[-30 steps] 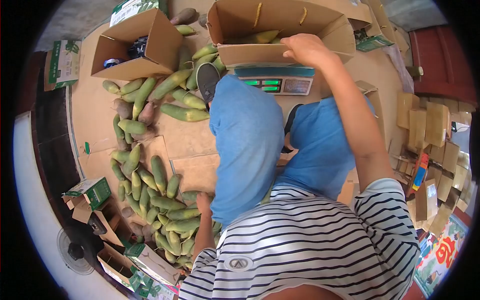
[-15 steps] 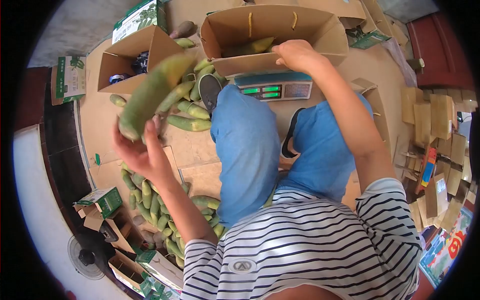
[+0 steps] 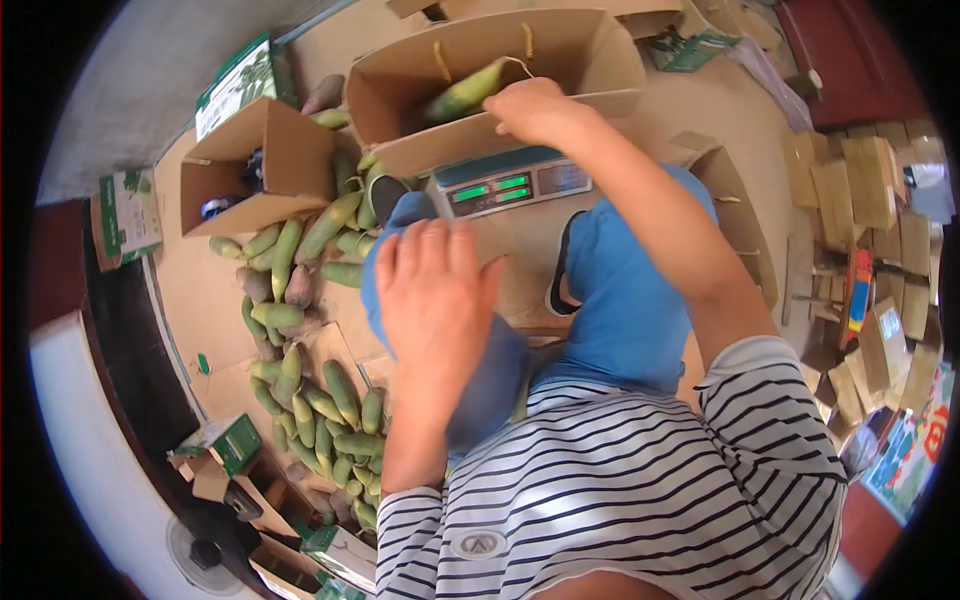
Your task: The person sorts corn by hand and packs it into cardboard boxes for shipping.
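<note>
My left hand (image 3: 435,300) is held above my left knee, back of the hand up, fingers stretched out and nothing visible in it. At the long cardboard box (image 3: 425,150), my right hand (image 3: 535,110) has its fingers curled over the middle of the near wall. A green radish (image 3: 468,92) leans inside, its pale end raised close to my right fingers, and a thin root curls above it. Just in front of the box, a digital scale (image 3: 512,188) shows lit green numbers. Whether the box rests on the scale is hard to see.
Several green radishes (image 3: 340,390) are heaped on the floor at left, more around a smaller open carton (image 3: 290,165) with dark items. Another open box (image 3: 735,215) stands right of my legs. Flattened cartons (image 3: 870,180) are stacked far right; a fan (image 3: 205,553) is lower left.
My left hand has swung right, over my knee, and no longer holds the large green radish. A radish in the box now sits higher and more tilted. The whole view has shifted.
</note>
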The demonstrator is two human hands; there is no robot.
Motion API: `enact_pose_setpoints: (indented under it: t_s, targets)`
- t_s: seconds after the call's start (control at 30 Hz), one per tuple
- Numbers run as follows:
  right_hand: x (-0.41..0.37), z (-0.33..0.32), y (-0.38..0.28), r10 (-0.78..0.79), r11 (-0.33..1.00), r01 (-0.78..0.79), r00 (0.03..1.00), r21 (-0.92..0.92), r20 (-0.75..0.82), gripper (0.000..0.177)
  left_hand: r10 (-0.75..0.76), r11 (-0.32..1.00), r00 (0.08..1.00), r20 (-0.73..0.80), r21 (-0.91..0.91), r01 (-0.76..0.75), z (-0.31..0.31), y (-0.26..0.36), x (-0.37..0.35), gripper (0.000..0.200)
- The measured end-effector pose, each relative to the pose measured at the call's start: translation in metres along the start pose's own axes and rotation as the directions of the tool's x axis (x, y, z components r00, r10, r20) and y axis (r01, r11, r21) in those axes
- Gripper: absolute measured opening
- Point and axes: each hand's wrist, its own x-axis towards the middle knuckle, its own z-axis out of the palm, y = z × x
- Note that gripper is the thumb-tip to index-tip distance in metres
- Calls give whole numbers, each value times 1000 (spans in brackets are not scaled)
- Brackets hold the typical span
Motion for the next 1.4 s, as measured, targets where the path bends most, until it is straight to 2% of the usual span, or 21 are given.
enact_pose_setpoints:
  t_s: [0.03, 0.1, 0.13, 0.23, 0.3, 0.37, 0.43, 0.47, 0.53, 0.57, 0.6, 0.63, 0.67, 0.77, 0.8, 0.9, 1.03, 1.1, 1.2, 1.3, 1.4]
  targets:
    - [-3, -3, -1, 14, 1000, -14, 1000, -2, 23, 20, -4, 1000, 1000, -20, 30, 5, 1, -4, -2, 36]
    - [-8, 3, 4, 14, 999, -11, 997, 47, -70, 21, 1, 998, 998, -66, 58, 3, -1, -7, -3, 30]
    - [-14, -6, 7, 45, 998, -43, 998, 50, -41, 24, 8, 998, 996, -86, 55, -3, -2, -7, -4, 28]
    - [-56, -24, 34, 30, 966, 95, 885, 241, -465, 27, 0, 999, 993, -115, 41, 5, -7, -15, -10, 26]
    - [-94, -38, 55, 126, 962, 39, 816, 271, -564, 30, -26, 999, 993, -115, 37, 31, -8, -19, -13, 25]
    - [-139, -48, 72, 387, 906, -309, 882, 291, -269, 33, -51, 998, 993, -108, 38, 55, -11, -22, -16, 24]
    - [-182, -19, 94, 501, 855, -480, 862, 194, -76, 30, -61, 997, 991, -116, 36, 66, -12, -23, -17, 23]
    - [-206, 29, 114, 527, 845, -510, 846, 164, -81, 27, -62, 997, 990, -125, 41, 67, -13, -24, -18, 23]
    - [-242, 77, 113, 654, 750, -661, 743, 3, 140, 22, -64, 997, 988, -137, 41, 70, -13, -26, -18, 23]
    - [-240, 71, 112, 668, 726, -687, 706, 1, 235, 32, -66, 997, 988, -138, 38, 72, -13, -26, -19, 23]
    - [-280, 153, 126, 607, 780, -624, 740, -41, 290, 34, -69, 997, 988, -139, 35, 74, -13, -27, -19, 23]
    - [-298, 181, 124, 668, 714, -687, 726, 137, 164, 29, -71, 996, 987, -143, 35, 77, -13, -27, -19, 23]
    - [-311, 200, 132, 677, 662, -683, 722, 308, 147, 26, -72, 996, 987, -146, 36, 78, -13, -26, -19, 23]
    - [-318, 180, 154, 706, 652, -717, 693, 247, 146, 25, -73, 996, 987, -144, 39, 80, -14, -24, -18, 23]
    - [-318, 169, 158, 640, 744, -606, 767, 282, -39, 24, -71, 996, 987, -143, 41, 77, -14, -23, -18, 23]
    - [-294, 130, 188, 617, 785, -610, 786, 107, -39, 20, -67, 996, 988, -141, 52, 75, -13, -22, -16, 24]
    - [-242, 103, 240, 509, 839, -525, 850, -142, -136, 18, -61, 995, 988, -143, 65, 70, -12, -21, -15, 24]
    - [-210, 95, 263, 577, 790, -585, 810, -184, -99, 16, -63, 995, 988, -142, 71, 74, -11, -20, -13, 25]
    - [-177, 97, 257, 600, 755, -643, 756, -129, -261, 21, -68, 994, 987, -143, 71, 79, -10, -18, -12, 25]
    - [-157, 126, 244, 536, 822, -569, 762, 20, -364, 26, -75, 995, 988, -138, 58, 83, -12, -17, -12, 25]
    - [-151, 135, 236, 223, 950, -305, 803, -60, -553, 29, -91, 996, 987, -129, 6, 92, -12, -20, -11, 24]
